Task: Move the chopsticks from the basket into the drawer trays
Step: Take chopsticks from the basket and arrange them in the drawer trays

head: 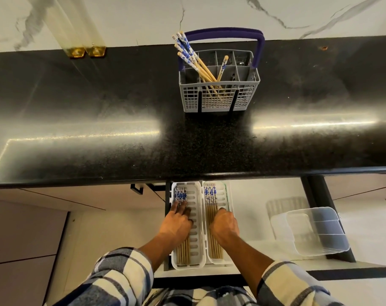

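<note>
At lower centre, the left hand (180, 219) rests extended fingers on chopsticks in the left tray (197, 260); the right hand (224, 225), fingers curled, grips chopsticks in the right tray (228, 199). More chopsticks (193, 56) stand in the basket (218, 100) on the desk (99, 96) above.

Bright, fairly sharp. Strong glare streaks across the dark bench (99, 133) at nine and three o'clock; wide-angle bending at edges; slight softness at corners.

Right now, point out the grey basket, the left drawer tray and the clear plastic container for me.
grey basket (218, 102): head view, on its front mesh wall.
left drawer tray (195, 217): head view, on its bare slotted floor.
clear plastic container (320, 230): head view, on its inner dividers.
</note>
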Demonstrator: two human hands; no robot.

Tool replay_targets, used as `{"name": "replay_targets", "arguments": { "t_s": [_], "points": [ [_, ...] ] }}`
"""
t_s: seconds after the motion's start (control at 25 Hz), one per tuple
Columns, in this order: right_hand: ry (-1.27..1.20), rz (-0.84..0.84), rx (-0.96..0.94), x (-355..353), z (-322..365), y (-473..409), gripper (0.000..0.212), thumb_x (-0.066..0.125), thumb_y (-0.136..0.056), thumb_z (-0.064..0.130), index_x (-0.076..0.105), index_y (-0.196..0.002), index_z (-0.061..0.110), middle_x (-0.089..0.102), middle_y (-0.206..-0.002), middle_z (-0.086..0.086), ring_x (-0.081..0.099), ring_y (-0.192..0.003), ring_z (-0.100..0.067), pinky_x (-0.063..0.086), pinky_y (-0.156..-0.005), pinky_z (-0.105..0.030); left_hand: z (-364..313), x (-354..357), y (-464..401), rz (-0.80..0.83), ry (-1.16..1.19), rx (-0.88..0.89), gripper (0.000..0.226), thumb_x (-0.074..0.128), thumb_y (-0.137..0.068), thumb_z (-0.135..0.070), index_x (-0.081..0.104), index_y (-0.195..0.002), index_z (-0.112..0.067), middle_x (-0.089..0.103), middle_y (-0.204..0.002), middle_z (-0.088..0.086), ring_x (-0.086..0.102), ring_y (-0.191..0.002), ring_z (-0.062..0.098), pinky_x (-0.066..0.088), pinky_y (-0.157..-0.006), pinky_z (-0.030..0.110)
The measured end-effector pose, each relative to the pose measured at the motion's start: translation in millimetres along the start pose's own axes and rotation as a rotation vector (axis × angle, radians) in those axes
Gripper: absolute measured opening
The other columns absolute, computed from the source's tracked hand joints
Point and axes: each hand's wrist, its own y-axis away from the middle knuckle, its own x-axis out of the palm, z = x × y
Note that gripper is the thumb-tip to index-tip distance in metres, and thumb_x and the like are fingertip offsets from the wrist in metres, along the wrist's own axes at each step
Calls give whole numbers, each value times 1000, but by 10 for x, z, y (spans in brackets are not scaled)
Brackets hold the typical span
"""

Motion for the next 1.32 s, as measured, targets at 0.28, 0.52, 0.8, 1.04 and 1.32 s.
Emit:
{"name": "replay_targets", "arguments": {
  "t_s": [0.28, 0.52, 0.8, 1.04, 1.32],
  "points": [
    [-211, 4, -144, -752, 166, 115, 21, 60, -92, 16, 63, -113, 21, 68, -90, 5, 65, -70, -8, 50, -58, -13, 338, -750, 245, -36, 646, -111, 44, 59, -90, -42, 54, -133, -32, 57, -137, -4, 52, -126, 16, 41, -108, 35],
    [-522, -446, -482, -2397, 768, -50, 16, 70, -90, 26, 67, -105, 30, 72, -76, 7, 70, -67, -8, 59, -66, -24, 1244, -2040, 289, -696, 1305, -264, 8, 71, -89, -27, 73, -96, -26, 76, -80, -3, 71, -73, 5, 59, -78, 25],
    [-307, -521, -631, -2978, 1557, -580, 25, 69, -90, 23, 70, -115, 24, 71, -86, 8, 65, -75, -4, 48, -69, -16, 1530, -3015, -333, -1055, 1454, -452, 32, 73, -80, -45, 73, -104, -24, 72, -67, -6, 70, -66, 8, 59, -72, 29],
    [-194, -456, -655, -3125, 1853, -727, 9, 62, -95, 26, 71, -92, 24, 68, -76, 6, 62, -65, -2, 46, -55, -14, 1360, -3299, -495, -1084, 1481, -488, 10, 70, -87, -42, 62, -81, -40, 65, -64, -14, 59, -59, -10, 43, -54, 8],
    [-135, -414, -679, -3244, 2031, -924, 16, 60, -96, 32, 70, -84, 28, 67, -75, 7, 63, -66, -2, 43, -55, -14, 1464, -3485, -661, -1169, 1556, -603, 9, 68, -87, -44, 63, -87, -36, 66, -76, -14, 62, -72, 0, 41, -58, 12]
  ]
}}
